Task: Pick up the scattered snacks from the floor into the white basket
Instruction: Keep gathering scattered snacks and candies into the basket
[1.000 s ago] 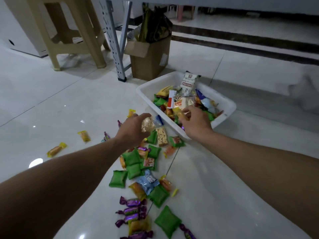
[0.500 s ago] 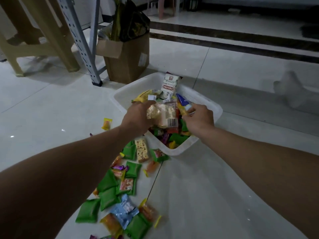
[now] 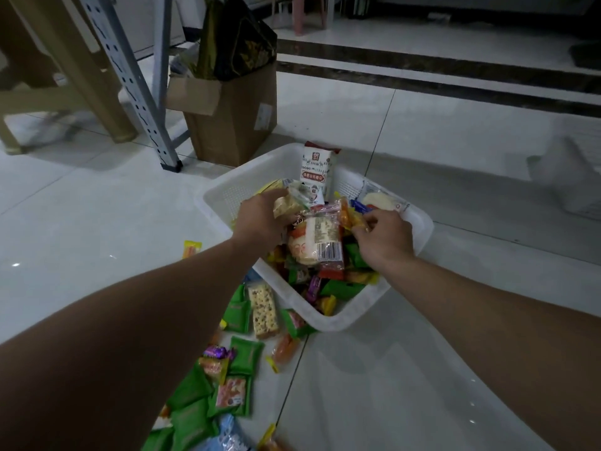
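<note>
The white basket [image 3: 341, 317] sits on the tiled floor, heaped with wrapped snacks. Over its left half my left hand [image 3: 260, 219] holds a pale cereal snack in clear wrap [image 3: 285, 205]. My right hand [image 3: 385, 237] is above the basket's right half and pinches an orange-yellow wrapped candy [image 3: 348, 216]. A large rice cracker packet [image 3: 317, 244] lies between the two hands. On the floor in front of the basket lie a cereal bar [image 3: 263, 309], several green packets [image 3: 245, 354], a purple candy [image 3: 214, 351] and an orange candy [image 3: 284, 349]. A yellow candy [image 3: 192, 249] lies apart at the left.
A cardboard box [image 3: 234, 122] with dark bags stands just behind the basket. Left of the box are a grey perforated metal leg [image 3: 136, 92] and a beige plastic stool [image 3: 78, 76]. A dark floor strip [image 3: 439, 76] crosses the back.
Both hands moved from the basket's near edge to above its contents, the left carrying the cereal snack over the rim. The view shifted forward, so the scattered snacks slid toward the bottom.
</note>
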`<state>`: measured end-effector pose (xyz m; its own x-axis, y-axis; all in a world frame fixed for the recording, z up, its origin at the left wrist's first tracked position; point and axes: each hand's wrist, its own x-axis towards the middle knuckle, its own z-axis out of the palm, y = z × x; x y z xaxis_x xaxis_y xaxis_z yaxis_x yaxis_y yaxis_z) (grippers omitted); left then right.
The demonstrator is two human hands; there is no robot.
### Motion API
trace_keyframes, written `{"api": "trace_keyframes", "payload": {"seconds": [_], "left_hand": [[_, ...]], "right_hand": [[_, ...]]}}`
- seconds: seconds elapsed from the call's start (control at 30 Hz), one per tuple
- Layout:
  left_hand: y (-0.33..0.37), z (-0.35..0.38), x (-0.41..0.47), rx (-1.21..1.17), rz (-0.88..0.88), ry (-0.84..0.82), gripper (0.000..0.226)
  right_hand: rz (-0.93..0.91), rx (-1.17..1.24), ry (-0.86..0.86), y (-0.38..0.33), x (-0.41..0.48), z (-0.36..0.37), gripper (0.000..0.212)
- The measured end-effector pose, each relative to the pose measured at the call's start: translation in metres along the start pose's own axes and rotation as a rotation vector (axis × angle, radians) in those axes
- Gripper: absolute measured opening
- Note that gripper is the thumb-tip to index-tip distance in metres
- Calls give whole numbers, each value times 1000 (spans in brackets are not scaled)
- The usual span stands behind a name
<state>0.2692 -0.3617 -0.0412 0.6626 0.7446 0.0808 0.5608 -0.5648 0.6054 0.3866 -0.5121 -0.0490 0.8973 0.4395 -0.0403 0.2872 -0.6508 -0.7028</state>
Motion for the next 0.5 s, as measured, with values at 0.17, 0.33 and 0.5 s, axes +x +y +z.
{"api": "trace_keyframes", "payload": {"seconds": [0.17,0.33,0.5], "left_hand": [[-5,-11,-14,23,-25,-19,54],[-2,-36,-40,-26,-31,-15,56],[7,-77,-81,-59,-36,2,57]], "right_hand": [[-81,-71,-46,4,-17,-13,26],[-200,-108,-42,-13,-41,-27,27],[-302,-146,-132,-42,-75,-42,47]]}}
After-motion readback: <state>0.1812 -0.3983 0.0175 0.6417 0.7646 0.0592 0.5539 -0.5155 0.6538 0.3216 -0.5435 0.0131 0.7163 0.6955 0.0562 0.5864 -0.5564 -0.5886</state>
